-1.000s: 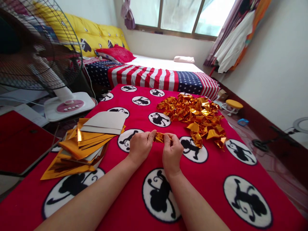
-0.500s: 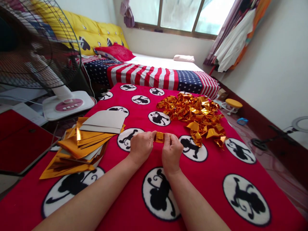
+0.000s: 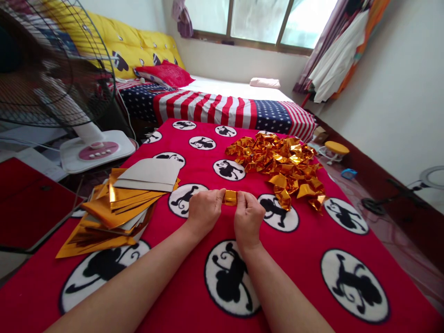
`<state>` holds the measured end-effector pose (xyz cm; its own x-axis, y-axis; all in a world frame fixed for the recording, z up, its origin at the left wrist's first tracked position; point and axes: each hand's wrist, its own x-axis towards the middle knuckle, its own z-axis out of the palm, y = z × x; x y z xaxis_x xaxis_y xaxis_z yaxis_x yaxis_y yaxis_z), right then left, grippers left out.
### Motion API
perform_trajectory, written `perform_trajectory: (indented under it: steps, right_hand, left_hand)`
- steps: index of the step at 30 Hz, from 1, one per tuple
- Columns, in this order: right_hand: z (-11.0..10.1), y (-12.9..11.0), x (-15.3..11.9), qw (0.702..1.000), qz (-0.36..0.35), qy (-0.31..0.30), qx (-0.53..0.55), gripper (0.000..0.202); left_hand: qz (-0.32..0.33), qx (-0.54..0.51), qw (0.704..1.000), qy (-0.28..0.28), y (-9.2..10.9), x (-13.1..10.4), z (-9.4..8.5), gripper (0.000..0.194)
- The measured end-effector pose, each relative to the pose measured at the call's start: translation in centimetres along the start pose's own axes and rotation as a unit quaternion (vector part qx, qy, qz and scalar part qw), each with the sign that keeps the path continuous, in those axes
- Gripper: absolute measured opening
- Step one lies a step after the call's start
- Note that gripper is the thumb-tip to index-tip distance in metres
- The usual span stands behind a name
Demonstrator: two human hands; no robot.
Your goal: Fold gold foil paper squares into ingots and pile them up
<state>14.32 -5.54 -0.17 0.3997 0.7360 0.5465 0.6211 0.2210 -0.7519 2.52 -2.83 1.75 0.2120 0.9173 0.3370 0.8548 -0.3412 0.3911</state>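
1. Compared with one second ago, your left hand (image 3: 205, 209) and right hand (image 3: 248, 213) remain nearly in place; the gold foil piece (image 3: 230, 198) between them shows a smoother face.
2. The foil pile (image 3: 277, 159) lies on the red cloth (image 3: 291, 277), ahead and right; the paper stack (image 3: 114, 212), topped by grey sheets (image 3: 151, 175), lies left, near the fan (image 3: 97, 150).
3. Your forearms extend forward, converging; each hand pinches one end of the gold foil piece, fingers curled closed.
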Motion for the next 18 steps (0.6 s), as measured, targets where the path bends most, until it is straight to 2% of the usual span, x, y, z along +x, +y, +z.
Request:
perform_trajectory:
  steps: [18]
  right_hand:
    - [0.11,0.22,0.04,1.0,0.011,-0.004,0.009,0.029]
  left_hand:
    - [0.016,0.021,1.0,-0.004,-0.2,-0.02,0.33,0.056]
